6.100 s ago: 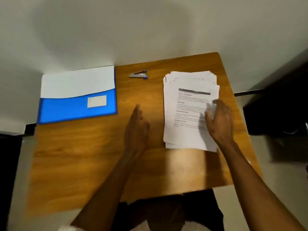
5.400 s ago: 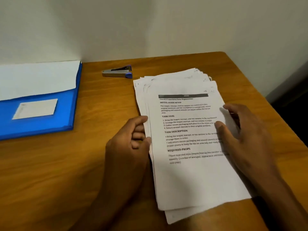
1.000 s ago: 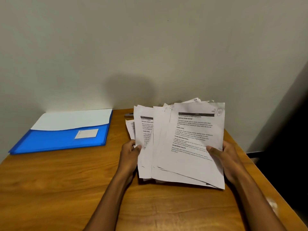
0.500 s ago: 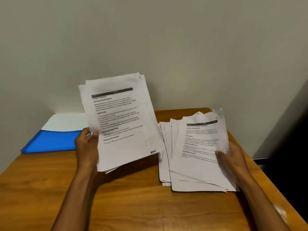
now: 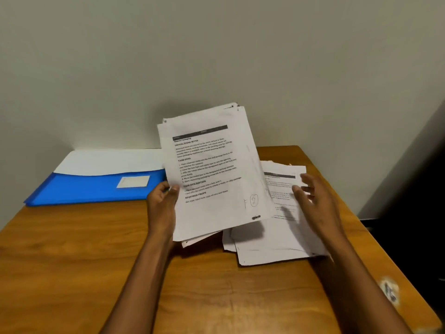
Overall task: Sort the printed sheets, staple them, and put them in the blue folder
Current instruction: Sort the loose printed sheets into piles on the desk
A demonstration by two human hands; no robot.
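A wooden table (image 5: 72, 261) is seen from above, set against a plain pale wall (image 5: 216, 56). A bundle of printed sheets (image 5: 212, 169) is held up off the table, tilted slightly, by the left hand (image 5: 162, 206); its lower left edge is pinched between the thumb on the front and fingers curled behind. Headings such as "TASK GOAL" and "REQUIRED PROPS" can be read on the top page, and a circled handwritten mark is seen near its lower right corner.

A second, loosely fanned pile of sheets (image 5: 272, 239) lies flat on the table to the right, partly overlapped by the raised bundle. The right hand (image 5: 317, 206) is spread above this pile with fingers extended and nothing gripped; because of motion blur, it cannot be told whether the paper is touched.

A blue folder (image 5: 91, 189) lies open on the far left of the table, against the wall, with white paper (image 5: 108, 162) showing in it and a white label (image 5: 133, 182) on its pocket. It is well apart from the flat pile.
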